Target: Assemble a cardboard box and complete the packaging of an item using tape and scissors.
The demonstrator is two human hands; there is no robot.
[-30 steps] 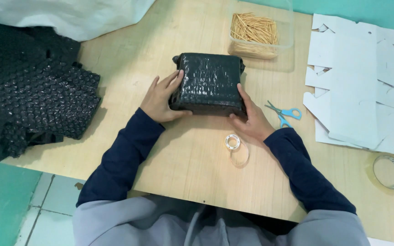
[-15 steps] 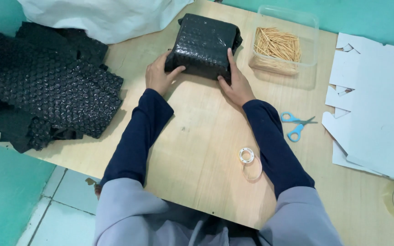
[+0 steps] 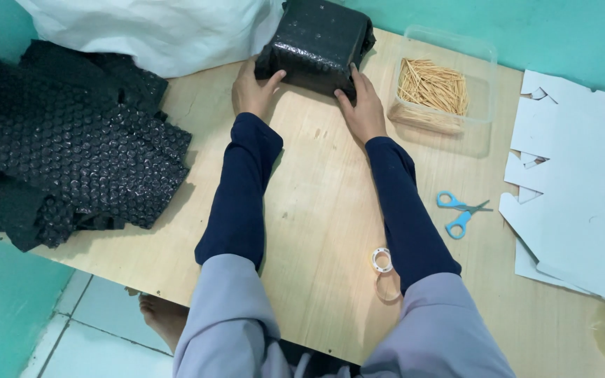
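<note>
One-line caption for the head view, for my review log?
Both hands, left hand and right hand, grip a black bubble-wrapped parcel at the far edge of a wooden table, beside a clear tub of toothpicks.

Single head-worn view, steeply downward over outstretched arms onto a wooden table (image 3: 330, 231), fairly close.

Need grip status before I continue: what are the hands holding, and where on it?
Both hands grip the black bubble-wrapped parcel: left hand at its near-left corner, right hand at its near-right corner.
</note>
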